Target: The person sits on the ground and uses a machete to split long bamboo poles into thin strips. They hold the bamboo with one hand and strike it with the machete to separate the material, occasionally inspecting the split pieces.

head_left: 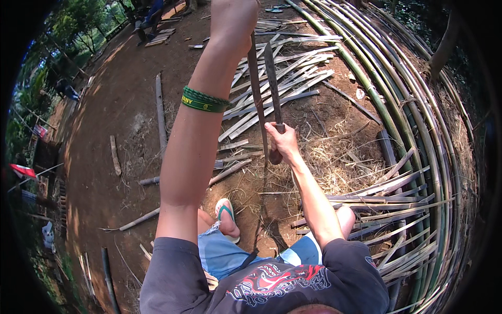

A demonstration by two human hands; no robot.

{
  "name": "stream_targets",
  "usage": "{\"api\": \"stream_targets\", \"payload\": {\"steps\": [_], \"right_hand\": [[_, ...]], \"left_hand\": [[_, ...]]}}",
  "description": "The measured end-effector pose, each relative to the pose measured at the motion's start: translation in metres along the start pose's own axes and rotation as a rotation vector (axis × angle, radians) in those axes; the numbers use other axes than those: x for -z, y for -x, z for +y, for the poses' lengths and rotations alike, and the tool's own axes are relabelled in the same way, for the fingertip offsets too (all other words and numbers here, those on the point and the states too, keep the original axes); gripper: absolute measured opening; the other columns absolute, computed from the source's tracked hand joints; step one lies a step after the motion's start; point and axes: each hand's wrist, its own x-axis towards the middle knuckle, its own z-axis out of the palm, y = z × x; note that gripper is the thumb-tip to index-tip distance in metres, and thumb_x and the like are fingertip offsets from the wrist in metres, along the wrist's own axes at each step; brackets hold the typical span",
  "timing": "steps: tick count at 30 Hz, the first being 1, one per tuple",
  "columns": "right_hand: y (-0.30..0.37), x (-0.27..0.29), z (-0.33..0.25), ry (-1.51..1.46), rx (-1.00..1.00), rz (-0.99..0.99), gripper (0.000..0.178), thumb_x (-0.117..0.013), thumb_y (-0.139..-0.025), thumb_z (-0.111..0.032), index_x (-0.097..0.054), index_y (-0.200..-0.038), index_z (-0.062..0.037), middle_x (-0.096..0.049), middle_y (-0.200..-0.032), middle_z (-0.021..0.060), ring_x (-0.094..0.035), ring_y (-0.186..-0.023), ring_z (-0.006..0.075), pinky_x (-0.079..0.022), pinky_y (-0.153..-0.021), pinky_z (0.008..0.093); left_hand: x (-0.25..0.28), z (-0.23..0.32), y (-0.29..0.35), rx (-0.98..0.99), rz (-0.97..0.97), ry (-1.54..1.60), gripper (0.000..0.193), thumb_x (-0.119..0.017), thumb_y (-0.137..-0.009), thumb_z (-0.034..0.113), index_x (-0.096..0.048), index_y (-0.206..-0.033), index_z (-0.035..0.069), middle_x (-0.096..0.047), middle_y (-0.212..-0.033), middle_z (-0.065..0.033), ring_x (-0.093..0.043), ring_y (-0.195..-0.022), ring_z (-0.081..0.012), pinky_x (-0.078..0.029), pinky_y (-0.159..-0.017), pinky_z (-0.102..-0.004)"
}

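Observation:
My left hand (235,18) is raised high at the top edge, closed in a fist; its fingers are partly cut off by the frame. A long, thin, dark bamboo strip (256,89) runs down from it, past my right hand. My right hand (284,140) is wrapped round the wooden handle of a long knife (273,86), its dark blade pointing up and away. The strip passes just left of the blade, close to my right thumb; whether they touch I cannot tell. Green bands (204,100) circle my left forearm.
Split bamboo strips (308,65) lie in a loose pile ahead. Long green bamboo poles (384,86) curve along the right, with more strips (397,209) at lower right. Fibre shavings (340,162) cover the soil. A thin log (160,110) lies left; a person (151,18) is far off.

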Motion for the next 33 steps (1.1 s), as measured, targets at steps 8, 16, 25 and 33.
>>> {"api": "stream_targets", "payload": {"steps": [8, 16, 25, 33], "right_hand": [[0.005, -0.008, -0.001, -0.016, 0.118, 0.021, 0.045, -0.076, -0.085, -0.026, -0.059, -0.118, 0.0007, -0.048, -0.055, -0.0052, -0.042, -0.041, 0.0046, -0.034, -0.039, 0.0223], [0.026, 0.017, -0.03, -0.063, 0.093, -0.002, 0.037, -0.073, -0.087, -0.021, -0.061, -0.116, 0.0001, -0.05, -0.058, -0.006, -0.042, -0.042, 0.0032, -0.033, -0.039, 0.0221], [0.088, 0.134, -0.021, -0.18, 0.089, 0.301, 0.028, -0.065, -0.093, -0.027, -0.062, -0.11, -0.0048, -0.038, -0.054, -0.0064, -0.036, -0.042, 0.005, -0.032, -0.04, 0.0232], [0.122, 0.195, -0.029, -0.22, 0.157, 0.514, 0.028, -0.063, -0.094, -0.028, -0.062, -0.108, -0.0029, -0.04, -0.058, -0.005, -0.037, -0.043, 0.0049, -0.032, -0.04, 0.0229]], "left_hand": [[0.005, -0.002, 0.001, 0.092, -0.339, 0.255, 0.039, -0.042, -0.102, 0.043, -0.054, -0.088, 0.009, -0.03, -0.061, 0.0087, -0.029, -0.053, -0.0039, -0.027, -0.049, -0.0212], [0.024, 0.036, 0.001, -0.14, -0.163, 0.107, 0.031, -0.049, -0.101, 0.038, -0.052, -0.086, 0.011, -0.032, -0.059, 0.0083, -0.031, -0.05, -0.0043, -0.028, -0.046, -0.021], [0.17, 0.145, 0.011, -0.505, 0.432, 0.141, 0.039, -0.032, -0.105, 0.038, -0.044, -0.091, 0.004, -0.032, -0.064, 0.0007, -0.03, -0.054, -0.0117, -0.033, -0.055, -0.028], [0.247, 0.007, -0.01, -0.505, 0.894, 0.344, 0.047, -0.03, -0.103, 0.05, -0.043, -0.087, 0.007, -0.045, -0.055, -0.0033, -0.043, -0.046, -0.0159, -0.044, -0.049, -0.0298]]}}
